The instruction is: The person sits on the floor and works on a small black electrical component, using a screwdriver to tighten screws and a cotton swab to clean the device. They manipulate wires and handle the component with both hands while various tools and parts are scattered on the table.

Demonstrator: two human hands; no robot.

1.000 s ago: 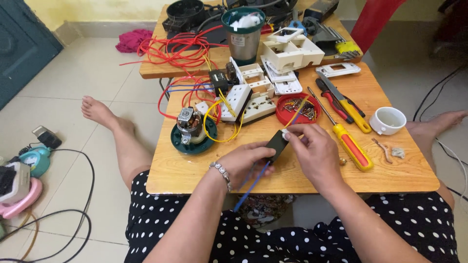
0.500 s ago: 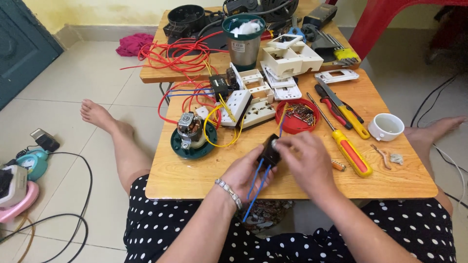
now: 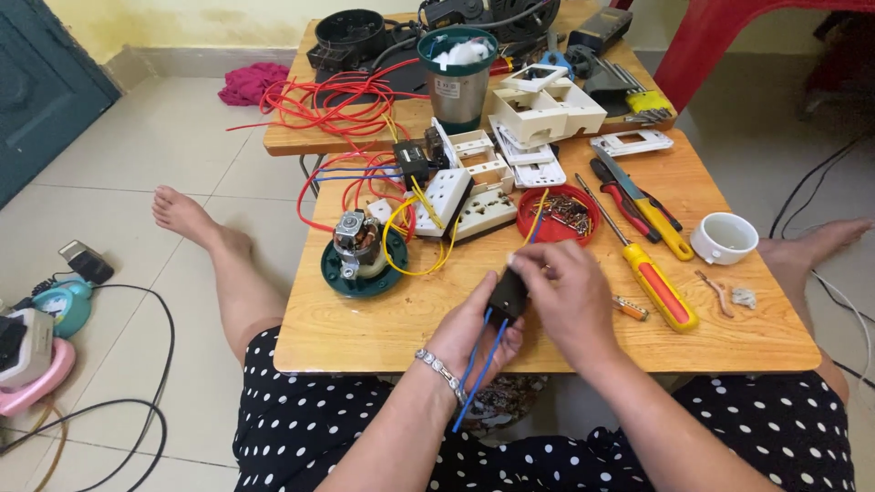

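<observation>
Left hand [image 3: 478,333] and right hand [image 3: 565,296] both gripped a small black component [image 3: 508,294] near the red dish [image 3: 558,214]. Blue wires [image 3: 478,364] hung limp. Judged light, rigid; best held by its body.

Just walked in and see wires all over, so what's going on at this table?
A person sitting at a low wooden table holds a small black electrical part in both hands: left hand underneath, right hand over it. Two blue wires hang from it. Screwdrivers, white sockets and a small motor lie nearby.
</observation>
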